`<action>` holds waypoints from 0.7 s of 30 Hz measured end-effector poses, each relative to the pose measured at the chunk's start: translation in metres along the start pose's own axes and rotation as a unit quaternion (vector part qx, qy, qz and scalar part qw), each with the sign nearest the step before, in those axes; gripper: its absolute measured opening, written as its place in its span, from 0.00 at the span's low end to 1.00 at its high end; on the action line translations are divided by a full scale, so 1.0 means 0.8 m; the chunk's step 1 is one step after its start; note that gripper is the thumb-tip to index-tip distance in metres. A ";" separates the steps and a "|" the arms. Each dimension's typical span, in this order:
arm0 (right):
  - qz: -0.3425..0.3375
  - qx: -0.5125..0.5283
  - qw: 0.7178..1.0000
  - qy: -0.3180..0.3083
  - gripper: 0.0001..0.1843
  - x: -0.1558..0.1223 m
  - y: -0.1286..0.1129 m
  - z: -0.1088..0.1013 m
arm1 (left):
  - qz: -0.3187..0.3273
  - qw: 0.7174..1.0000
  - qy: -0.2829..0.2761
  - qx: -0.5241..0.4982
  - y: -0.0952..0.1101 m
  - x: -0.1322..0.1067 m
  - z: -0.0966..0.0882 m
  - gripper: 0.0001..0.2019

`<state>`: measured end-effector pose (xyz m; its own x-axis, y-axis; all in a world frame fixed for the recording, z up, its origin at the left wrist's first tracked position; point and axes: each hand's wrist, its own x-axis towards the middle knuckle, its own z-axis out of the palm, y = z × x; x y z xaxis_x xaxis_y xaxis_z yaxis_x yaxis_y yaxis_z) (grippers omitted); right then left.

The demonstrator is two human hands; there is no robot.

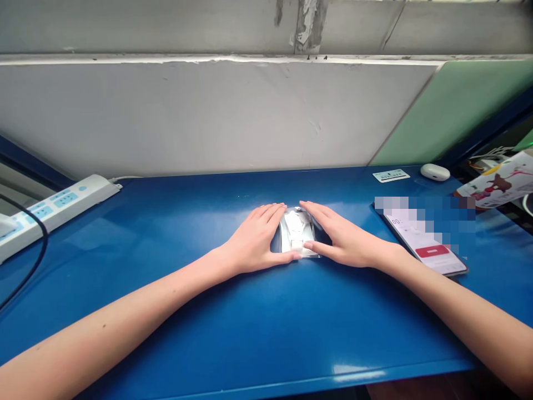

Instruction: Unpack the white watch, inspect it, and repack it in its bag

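A small clear plastic packet (297,228) with something white inside lies on the blue table; what the white item is I cannot make out. My left hand (260,236) rests at the packet's left side, fingers stretched out, its thumb at the near edge. On the other side is my right hand (335,233), fingers also extended, the thumb tip over the packet's lower right part. Both hands frame the packet with open fingers, and neither is closed around it.
A white power strip (62,208) with a black cable (35,266) lies at the left. To the right are a phone (433,251), a white card (390,175), a white earbud case (435,172) and a printed box (499,180). A wall (208,116) stands behind the blue table (258,328).
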<state>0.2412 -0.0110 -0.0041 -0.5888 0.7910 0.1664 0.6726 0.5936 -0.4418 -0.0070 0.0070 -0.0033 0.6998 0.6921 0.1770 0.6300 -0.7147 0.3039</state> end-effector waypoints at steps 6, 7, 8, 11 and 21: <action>-0.034 -0.045 0.998 -0.019 0.48 0.003 0.011 0.006 | -0.054 0.997 -0.031 0.052 0.008 -0.001 -0.005 0.51; -0.033 -0.047 0.998 -0.018 0.50 0.003 0.012 0.007 | -0.045 0.997 -0.036 0.055 0.007 -0.001 -0.007 0.51; -0.029 -0.047 0.998 -0.014 0.51 0.003 0.013 0.008 | -0.030 0.997 -0.041 0.055 0.004 -0.001 -0.009 0.51; -0.024 -0.039 0.999 -0.008 0.54 0.003 0.017 0.006 | 0.022 0.997 -0.054 0.040 -0.010 -0.001 -0.016 0.52; -0.027 -0.038 0.998 -0.033 0.54 0.004 0.022 -0.003 | 0.040 0.999 -0.026 -0.016 -0.027 0.000 -0.013 0.52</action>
<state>0.2522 0.0025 -0.0090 -0.6510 0.7481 0.1289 0.6702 0.6462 -0.3650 -0.0242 0.0233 -0.0002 0.7647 0.6258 0.1539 0.5606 -0.7637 0.3202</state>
